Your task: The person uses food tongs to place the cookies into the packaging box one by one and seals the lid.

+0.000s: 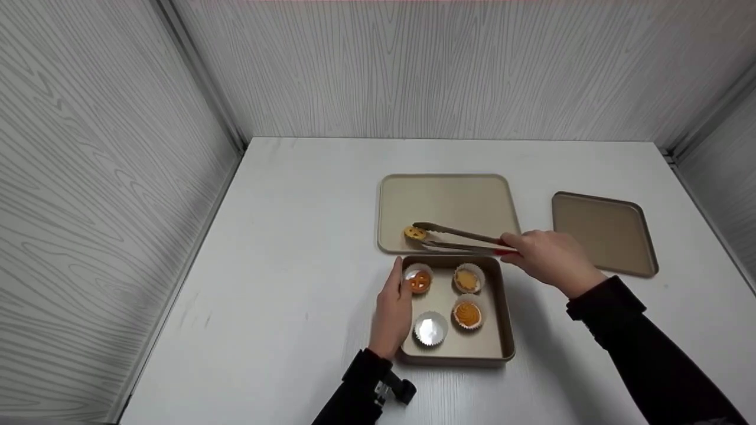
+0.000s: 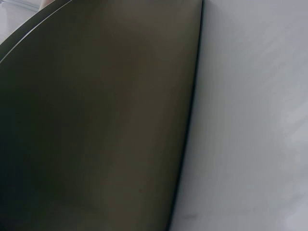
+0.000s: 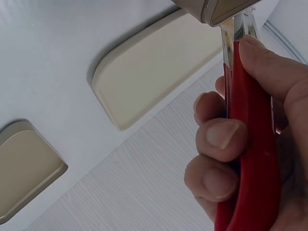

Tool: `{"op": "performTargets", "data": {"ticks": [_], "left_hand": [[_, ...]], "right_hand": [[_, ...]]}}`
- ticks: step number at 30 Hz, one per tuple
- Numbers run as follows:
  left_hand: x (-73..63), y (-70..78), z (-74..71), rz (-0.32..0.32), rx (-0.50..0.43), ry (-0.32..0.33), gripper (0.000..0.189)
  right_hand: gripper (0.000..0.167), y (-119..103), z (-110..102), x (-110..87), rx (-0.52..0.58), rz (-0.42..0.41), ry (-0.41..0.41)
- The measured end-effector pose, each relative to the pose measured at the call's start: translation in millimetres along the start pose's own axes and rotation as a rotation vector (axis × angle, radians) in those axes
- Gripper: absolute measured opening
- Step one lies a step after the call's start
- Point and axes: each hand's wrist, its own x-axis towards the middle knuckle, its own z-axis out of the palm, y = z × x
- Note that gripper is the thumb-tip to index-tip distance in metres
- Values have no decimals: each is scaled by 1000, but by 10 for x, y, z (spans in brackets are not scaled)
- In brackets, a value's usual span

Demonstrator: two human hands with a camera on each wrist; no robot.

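My right hand (image 1: pixel 552 260) grips tongs (image 3: pixel 255 130) by their red handles. The tongs' metal tips are at a small yellow cookie (image 1: pixel 414 233) with dark holes, over the front left of a beige tray (image 1: pixel 449 200). At the left side of a deep square baking pan (image 1: pixel 458 353), my left hand (image 1: pixel 392 313) holds the wall, thumb at the rim. In the pan, paper cups hold an orange pretzel-shaped cookie (image 1: pixel 420 282), a yellow flower-shaped cookie (image 1: pixel 466 280) and an orange swirled cookie (image 1: pixel 467 314). A silvery cup (image 1: pixel 430 329) at front left shows its bare inside.
To the right, a smaller brown tray (image 1: pixel 605 233) lies beyond my right forearm on the white table (image 1: pixel 283 283). Wood-grain panels (image 1: pixel 437 71) stand along the back and sides. The beige tray sits directly behind the pan.
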Motion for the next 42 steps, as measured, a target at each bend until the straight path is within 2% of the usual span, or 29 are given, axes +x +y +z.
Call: {"op": "performTargets", "data": {"ticks": [6, 11, 24, 33, 42], "left_hand": [[-2, 6, 1, 7, -10, -6, 55], [-2, 7, 0, -2, -7, -4, 55], [4, 12, -8, -7, -2, 2, 55], [-10, 10, -1, 6, -3, -2, 55], [-33, 30, 16, -20, 11, -1, 55]], "right_hand": [[19, 12, 60, -27, -37, -39, 117], [19, 19, 94, -44, -60, -56, 150], [16, 77, 97, -141, 1, -18, 114], [15, 126, 56, -281, 29, 11, 122], [17, 154, -77, -475, 20, 47, 130]]}}
